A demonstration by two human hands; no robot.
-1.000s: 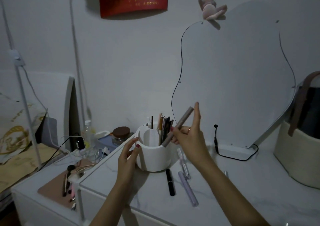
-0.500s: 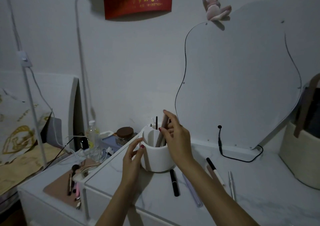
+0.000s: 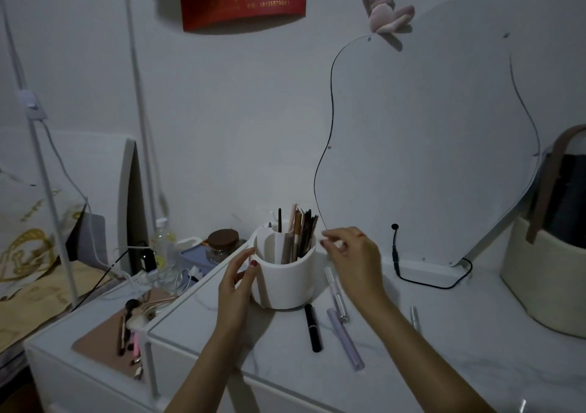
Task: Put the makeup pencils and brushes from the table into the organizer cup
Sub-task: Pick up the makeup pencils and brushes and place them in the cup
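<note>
Table [image 3: 428, 358]: white marbled top; carries the organizer cup and the loose items listed below

Organizer cup [image 3: 285, 282]: white, round, upright, divided inside; landmark for all entries. Its rear-right compartment holds a tight bundle of stood-up pencils and brushes [image 3: 301, 235]. One second ago a taupe pencil was held above the rim; half a second ago it was being lowered in; now it stands with the bundle. One more item is judged delivered

Left hand [image 3: 236, 285]: against the cup's left wall, thumb and fingers loosely curved on it, steadying; same post as in both earlier frames; carries nothing

Right hand [image 3: 355, 254]: has come away from the rim to just right of the cup, fingers relaxed and partly spread; it looks empty, though a pale blur at the fingertips cannot be resolved

Lilac tube [image 3: 345, 336]: lying in front and right of the cup, not yet collected

Black pencil [image 3: 313, 328]: lying just in front of the cup, near its base, not yet collected

Clear-capped tube [image 3: 336, 295]: lying right of the cup, partly under the right hand

Slim silver stick [image 3: 414, 317]: further right of the cup, well apart from it

Status: four items judged outstanding; the right hand is freed to fetch the next, the tube beneath it being closest
</note>
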